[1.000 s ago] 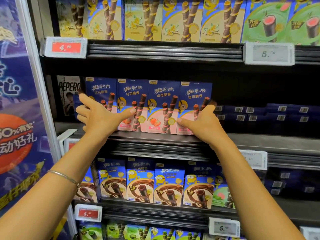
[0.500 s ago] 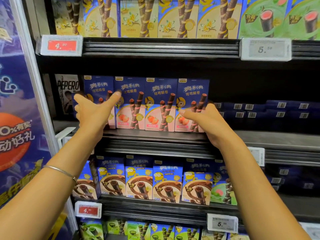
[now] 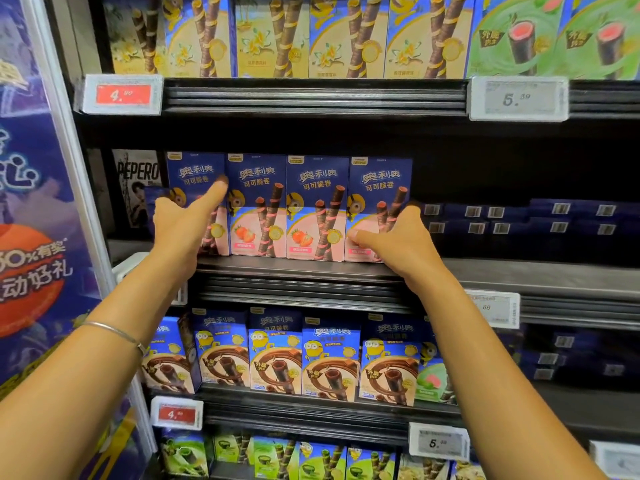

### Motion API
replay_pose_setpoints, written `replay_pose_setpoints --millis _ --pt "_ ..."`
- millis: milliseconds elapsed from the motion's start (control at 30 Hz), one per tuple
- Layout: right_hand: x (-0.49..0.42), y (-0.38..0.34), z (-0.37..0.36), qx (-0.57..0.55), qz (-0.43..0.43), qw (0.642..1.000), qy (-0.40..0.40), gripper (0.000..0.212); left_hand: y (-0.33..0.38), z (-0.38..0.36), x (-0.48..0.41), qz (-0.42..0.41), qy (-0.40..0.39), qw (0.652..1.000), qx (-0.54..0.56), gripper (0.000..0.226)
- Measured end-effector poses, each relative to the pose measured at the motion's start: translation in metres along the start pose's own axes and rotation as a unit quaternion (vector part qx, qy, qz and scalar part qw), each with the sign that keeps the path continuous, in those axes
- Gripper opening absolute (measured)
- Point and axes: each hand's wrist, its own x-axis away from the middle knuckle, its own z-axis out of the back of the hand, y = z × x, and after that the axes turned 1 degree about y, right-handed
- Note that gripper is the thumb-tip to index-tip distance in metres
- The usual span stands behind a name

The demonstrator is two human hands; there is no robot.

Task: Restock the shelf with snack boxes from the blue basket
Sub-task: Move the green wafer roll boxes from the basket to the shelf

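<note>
Snack boxes (image 3: 317, 206), 4 abreast; left hand (image 3: 180, 223) and right hand (image 3: 401, 240) fingers (image 3: 409, 216) grip the ends.

Glossy card snack boxes (image 3: 257, 206) — matt metal shelf (image 3: 311, 271) (shiny metal bangle (image 3: 114, 332)).

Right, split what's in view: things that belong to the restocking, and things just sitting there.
Job: left hand, right hand, strawberry boxes they grip, middle shelf.
Just there: vanilla boxes, chocolate boxes, price tags, Pepero box, poster.
</note>
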Motion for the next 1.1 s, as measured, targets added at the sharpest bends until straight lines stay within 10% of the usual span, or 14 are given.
replay_pose_setpoints --millis 433,767,1100 --pt "0.006 -0.004 0.013 -0.156 -0.037 0.986 -0.037 0.040 0.012 0.007 0.012 -0.005 0.002 1.000 -0.004 0.128" --pt "0.032 -0.004 0.038 -0.239 -0.006 0.971 -0.018 0.078 0.029 -0.009 0.067 -0.118 0.051 0.991 0.025 0.072" --pt "0.116 0.053 0.076 -0.318 0.087 0.944 0.023 0.037 -0.005 -0.039 0.197 -0.082 -0.006 0.993 0.085 0.073"
